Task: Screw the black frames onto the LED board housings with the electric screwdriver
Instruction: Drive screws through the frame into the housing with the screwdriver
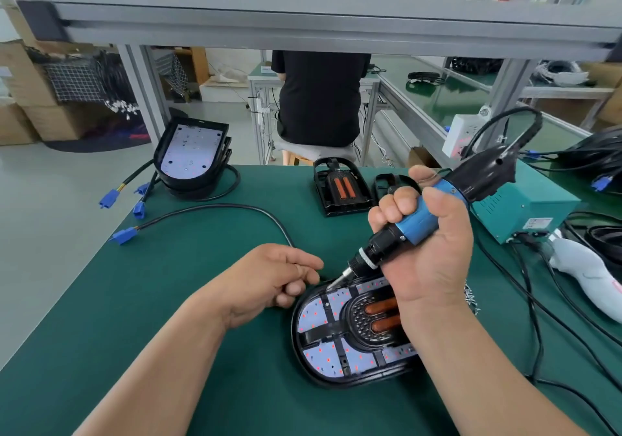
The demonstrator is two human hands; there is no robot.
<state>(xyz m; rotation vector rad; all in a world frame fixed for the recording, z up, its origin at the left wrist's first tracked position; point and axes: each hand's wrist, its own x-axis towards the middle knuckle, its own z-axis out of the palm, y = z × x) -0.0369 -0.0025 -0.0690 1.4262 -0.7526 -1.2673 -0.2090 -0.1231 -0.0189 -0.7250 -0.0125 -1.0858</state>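
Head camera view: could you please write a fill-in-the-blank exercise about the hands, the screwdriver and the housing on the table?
1. The right hand grips the electric screwdriver by its ____ body.
2. Its bit points down at the LED board housing, which lies on a ____ mat.
3. The left hand is to the ____ of that housing.
4. In the housing's centre lie ____ orange tubes.
Missing words: blue; green; left; two.

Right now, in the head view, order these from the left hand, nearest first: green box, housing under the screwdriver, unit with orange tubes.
1. LED board housing, just right of the left hand.
2. Orange-tube unit, behind, at table's far edge.
3. Green box, far right.
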